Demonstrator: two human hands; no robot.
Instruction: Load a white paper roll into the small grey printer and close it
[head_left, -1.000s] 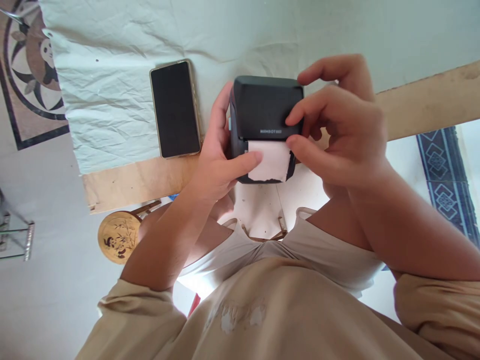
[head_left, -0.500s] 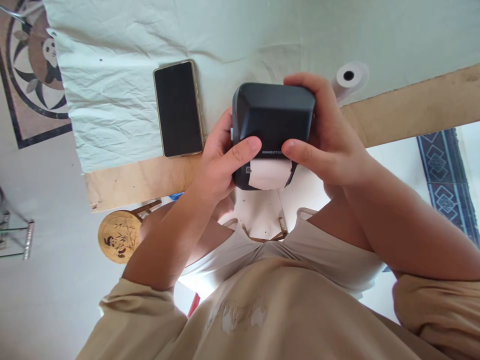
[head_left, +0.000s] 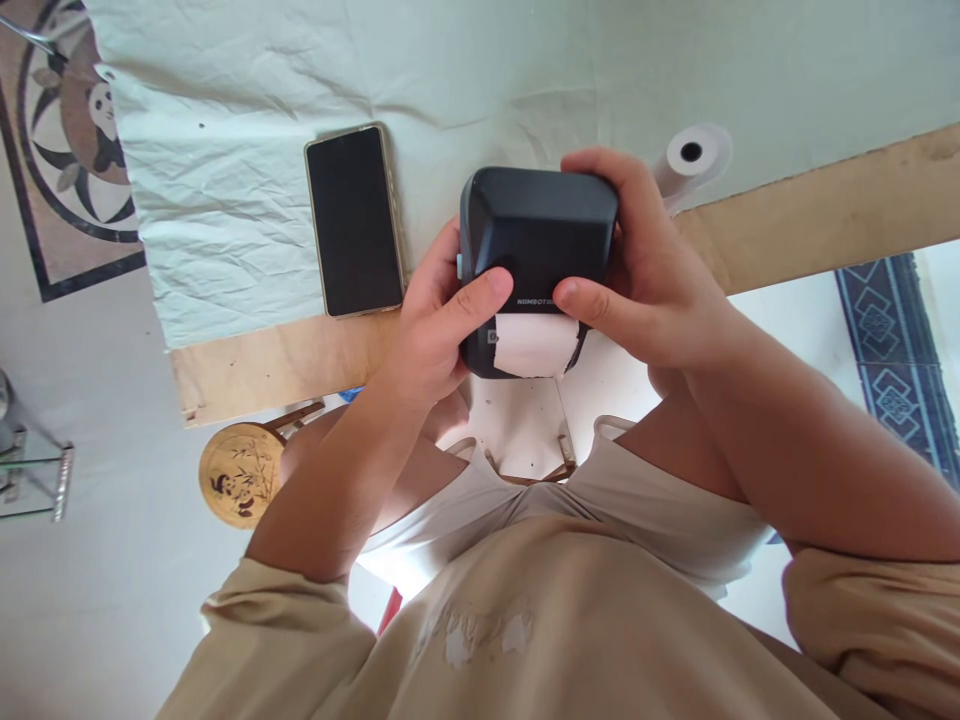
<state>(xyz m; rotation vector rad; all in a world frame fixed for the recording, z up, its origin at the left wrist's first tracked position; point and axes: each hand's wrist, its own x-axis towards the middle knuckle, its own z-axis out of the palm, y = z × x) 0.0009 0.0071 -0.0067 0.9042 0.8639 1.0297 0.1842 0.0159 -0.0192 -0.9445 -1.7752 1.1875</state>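
Observation:
A small black label printer (head_left: 536, 230) is held over the table's near edge, and a strip of white paper (head_left: 534, 345) sticks out of its front slot. My left hand (head_left: 435, 325) grips its left side with the thumb pressed on the lid. My right hand (head_left: 645, 265) wraps its right side, thumb on the lid just above the paper. A white paper roll (head_left: 690, 155) lies on the cloth just beyond my right hand.
A black phone (head_left: 352, 220) lies face up on the pale green cloth (head_left: 247, 130), left of the printer. The wooden table edge (head_left: 825, 210) runs along the front. A round panda-painted stool (head_left: 240, 472) stands on the floor below.
Both hands have closed around the printer, thumbs now on its lid. My right hand left the paper strip, which shows shorter, and the paper roll behind it came into view.

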